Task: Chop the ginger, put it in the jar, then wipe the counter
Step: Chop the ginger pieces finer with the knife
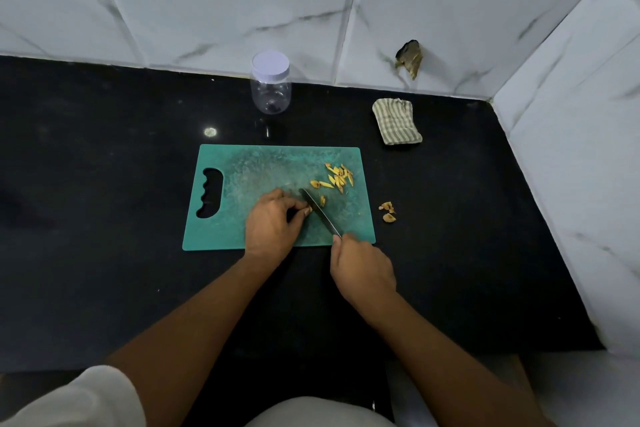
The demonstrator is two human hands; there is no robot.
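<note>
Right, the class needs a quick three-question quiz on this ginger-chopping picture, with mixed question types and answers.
1. True or false: the jar has its lid on.
2. Fill in: the striped cloth lies on the ____, not on the cutting board.
3. The right hand grips: A) the jar, B) the knife, C) the striped cloth.
Key: 1 true; 2 counter; 3 B.

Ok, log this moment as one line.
step: chopping | left hand: pinches ginger on cutting board | right hand: grips knife | slices: board's far right | jar: lidded | cloth: untouched
</note>
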